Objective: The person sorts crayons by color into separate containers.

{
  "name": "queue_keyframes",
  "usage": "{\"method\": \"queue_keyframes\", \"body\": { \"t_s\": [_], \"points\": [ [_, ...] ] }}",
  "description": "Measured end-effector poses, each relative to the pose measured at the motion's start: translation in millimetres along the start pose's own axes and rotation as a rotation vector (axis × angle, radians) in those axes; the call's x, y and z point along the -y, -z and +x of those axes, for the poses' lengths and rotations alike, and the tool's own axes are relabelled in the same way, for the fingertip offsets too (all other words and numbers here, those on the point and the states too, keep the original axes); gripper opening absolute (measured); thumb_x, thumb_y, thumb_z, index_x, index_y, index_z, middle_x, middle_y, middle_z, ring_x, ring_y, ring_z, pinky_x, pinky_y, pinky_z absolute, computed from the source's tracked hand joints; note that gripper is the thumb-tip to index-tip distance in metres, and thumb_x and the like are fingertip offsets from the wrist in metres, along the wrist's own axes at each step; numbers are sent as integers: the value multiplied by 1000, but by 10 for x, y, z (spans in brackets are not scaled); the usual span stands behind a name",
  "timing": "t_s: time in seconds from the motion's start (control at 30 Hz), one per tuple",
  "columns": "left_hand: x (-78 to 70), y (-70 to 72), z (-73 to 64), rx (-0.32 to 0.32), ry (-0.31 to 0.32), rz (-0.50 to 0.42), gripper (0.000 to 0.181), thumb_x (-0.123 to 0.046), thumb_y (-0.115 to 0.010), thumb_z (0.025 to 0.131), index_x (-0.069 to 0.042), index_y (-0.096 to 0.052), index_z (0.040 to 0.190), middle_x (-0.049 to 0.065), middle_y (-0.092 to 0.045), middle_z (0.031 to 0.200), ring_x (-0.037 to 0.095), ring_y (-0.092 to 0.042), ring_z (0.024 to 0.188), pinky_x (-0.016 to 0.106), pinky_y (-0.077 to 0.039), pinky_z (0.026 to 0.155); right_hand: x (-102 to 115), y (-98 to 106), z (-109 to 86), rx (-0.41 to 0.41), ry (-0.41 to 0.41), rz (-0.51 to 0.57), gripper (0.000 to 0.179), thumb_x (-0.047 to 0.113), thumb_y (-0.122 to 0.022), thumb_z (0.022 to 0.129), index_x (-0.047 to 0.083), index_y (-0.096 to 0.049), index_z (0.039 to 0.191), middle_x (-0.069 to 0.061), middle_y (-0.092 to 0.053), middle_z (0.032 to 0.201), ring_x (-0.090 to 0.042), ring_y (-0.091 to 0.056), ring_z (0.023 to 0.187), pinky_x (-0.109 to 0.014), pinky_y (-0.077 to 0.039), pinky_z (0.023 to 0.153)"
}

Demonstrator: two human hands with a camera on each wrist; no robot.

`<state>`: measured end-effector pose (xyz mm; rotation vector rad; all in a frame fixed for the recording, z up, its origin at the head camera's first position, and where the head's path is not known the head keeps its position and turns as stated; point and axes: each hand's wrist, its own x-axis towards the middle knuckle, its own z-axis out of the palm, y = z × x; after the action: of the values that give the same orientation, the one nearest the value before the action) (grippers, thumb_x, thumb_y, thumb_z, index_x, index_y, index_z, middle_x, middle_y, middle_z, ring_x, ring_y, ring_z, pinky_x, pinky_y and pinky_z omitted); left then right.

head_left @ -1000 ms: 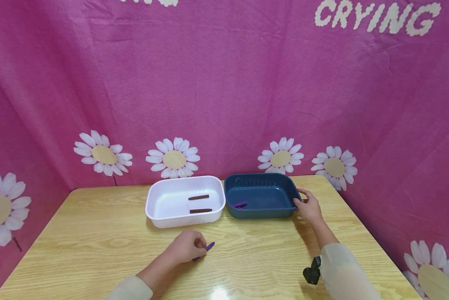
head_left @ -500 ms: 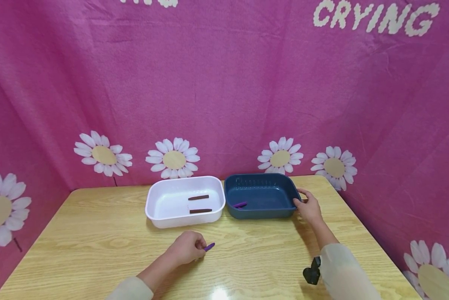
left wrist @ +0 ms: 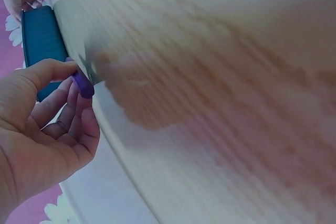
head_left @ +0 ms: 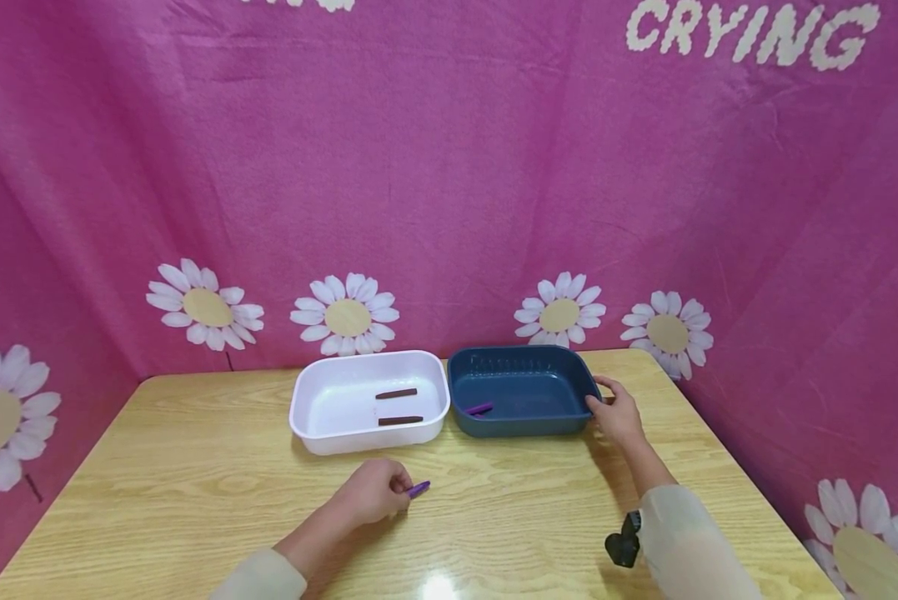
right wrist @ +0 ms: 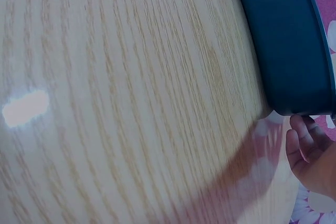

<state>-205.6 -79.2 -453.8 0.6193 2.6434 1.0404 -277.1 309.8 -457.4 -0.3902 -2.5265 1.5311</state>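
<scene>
In the head view my left hand (head_left: 377, 490) pinches a purple crayon (head_left: 418, 489) between thumb and fingers, just above the table in front of the white basin. The left wrist view shows the purple crayon (left wrist: 83, 84) sticking out past the thumb tip. My right hand (head_left: 617, 414) grips the right end of a dark blue basin (head_left: 527, 427), thumb at the rim. In the right wrist view its fingers touch the basin's (right wrist: 294, 51) end wall. More purple crayon (head_left: 479, 409) lies inside the blue basin's left corner; whether one or more, I cannot tell.
A white basin (head_left: 369, 445) stands against the blue one's left side. Two brown crayons (head_left: 399, 420) lie in it. Both basins sit near the back edge of the wooden table (head_left: 193, 500), before a pink flowered cloth (head_left: 449, 183). A black device (head_left: 624, 540) is on the right sleeve.
The purple crayon, earlier lying under my left fingers with both ends showing, is now pinched, with only its far end showing. My right hand and the basins have stayed in place.
</scene>
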Motion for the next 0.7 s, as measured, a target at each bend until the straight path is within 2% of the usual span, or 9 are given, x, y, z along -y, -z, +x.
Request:
{"method": "queue_keyframes", "body": {
  "t_s": [0.2, 0.43, 0.7],
  "points": [
    [-23, 21, 84, -27, -12, 30, 6, -4, -66, 76, -5, -68, 82, -4, -56, 68, 7, -49, 59, 19, -39, 54, 12, 8, -9, -2, 1, -5, 47, 10, -53, 92, 3, -41, 137, -14, -56, 89, -11, -59, 63, -26, -51, 59],
    [-83, 80, 164, -76, -102, 90, 5, -6, -67, 74, -5, -70, 79, -4, -56, 67, 8, -46, 63, 20, -38, 56, 25, 9, -7, -2, 5, -5, 47, 10, -53, 92, 2, -42, 137, -10, -56, 84, -10, -58, 61, -25, -50, 57],
    [-175, 139, 225, -99, -120, 98, 6, -5, -67, 74, -5, -69, 80, -3, -58, 68, 8, -48, 63, 20, -39, 57, 35, 4, -25, 5, 2, -20, 46, 11, -52, 93, 2, -41, 137, -17, -58, 92, -12, -58, 65, -26, -51, 60]
  ]
}}
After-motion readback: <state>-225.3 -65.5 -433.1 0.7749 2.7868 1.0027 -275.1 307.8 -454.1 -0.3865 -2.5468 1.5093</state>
